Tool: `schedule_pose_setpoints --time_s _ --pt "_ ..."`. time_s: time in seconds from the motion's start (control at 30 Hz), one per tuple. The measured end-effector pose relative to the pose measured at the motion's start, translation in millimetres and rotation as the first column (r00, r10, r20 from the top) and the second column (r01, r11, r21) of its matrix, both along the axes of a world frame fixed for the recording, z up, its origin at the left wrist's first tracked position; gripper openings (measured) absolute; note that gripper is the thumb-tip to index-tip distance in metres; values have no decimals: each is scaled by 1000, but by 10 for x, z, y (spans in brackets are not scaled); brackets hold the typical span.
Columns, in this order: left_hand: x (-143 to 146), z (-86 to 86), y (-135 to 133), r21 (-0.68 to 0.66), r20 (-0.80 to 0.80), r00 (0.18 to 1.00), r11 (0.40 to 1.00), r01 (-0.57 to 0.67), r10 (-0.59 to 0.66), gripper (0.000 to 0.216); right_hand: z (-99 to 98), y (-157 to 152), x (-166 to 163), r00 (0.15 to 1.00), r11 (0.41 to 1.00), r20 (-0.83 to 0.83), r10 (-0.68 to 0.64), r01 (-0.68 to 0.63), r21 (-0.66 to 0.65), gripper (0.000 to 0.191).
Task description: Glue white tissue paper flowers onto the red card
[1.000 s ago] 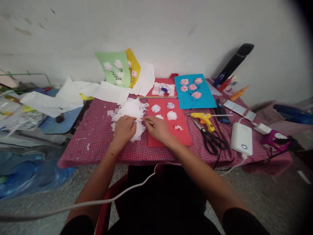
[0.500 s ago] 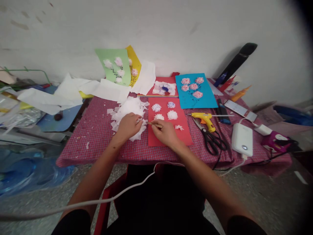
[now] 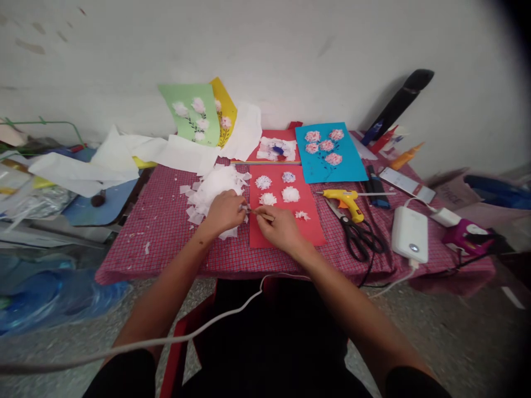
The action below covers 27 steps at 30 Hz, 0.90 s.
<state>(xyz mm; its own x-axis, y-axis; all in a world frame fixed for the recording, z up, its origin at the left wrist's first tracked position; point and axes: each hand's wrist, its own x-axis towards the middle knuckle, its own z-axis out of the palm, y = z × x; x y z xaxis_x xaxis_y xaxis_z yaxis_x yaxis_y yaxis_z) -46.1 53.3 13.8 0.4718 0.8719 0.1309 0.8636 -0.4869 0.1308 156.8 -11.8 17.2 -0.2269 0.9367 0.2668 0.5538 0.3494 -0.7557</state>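
Observation:
Over the edge of a heap of white paper squares (image 3: 211,185), my left hand (image 3: 226,211) is closed in a pinch; a scrap of the white paper seems to be at its fingertips. My right hand (image 3: 280,225) grips a thin wooden stick (image 3: 269,217) whose end meets the left fingertips. Beneath the right hand lies a red sheet (image 3: 265,237). It carries several fluffy paper flowers, among them a white one (image 3: 291,194), a purple-tinged one (image 3: 263,182) and a sparse one (image 3: 302,215).
To the right lie a yellow glue gun (image 3: 342,196), black-handled scissors (image 3: 357,235), a phone (image 3: 406,185) and a white power bank (image 3: 410,235). Behind are a blue flower sheet (image 3: 352,166) and a green one (image 3: 168,94). A white cable (image 3: 232,312) crosses my lap.
My left hand has moved slightly right, its fingertips closing in on the end of the stick. The right hand stays nearly in place. The whole view has shifted a little.

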Motion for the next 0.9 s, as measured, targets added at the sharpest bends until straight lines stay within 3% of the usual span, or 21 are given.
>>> schedule_pose_setpoints --time_s 0.33,0.5,0.9 --pt "20 -6 36 -33 45 999 999 3 -2 22 22 -76 38 997 997 68 48 -52 62 23" --pt "8 34 11 -22 32 995 995 92 -92 34 20 -134 73 999 996 26 46 -48 81 23" --pt "47 142 56 -37 -1 961 961 276 -276 21 13 -335 209 994 990 -106 2 13 138 23"
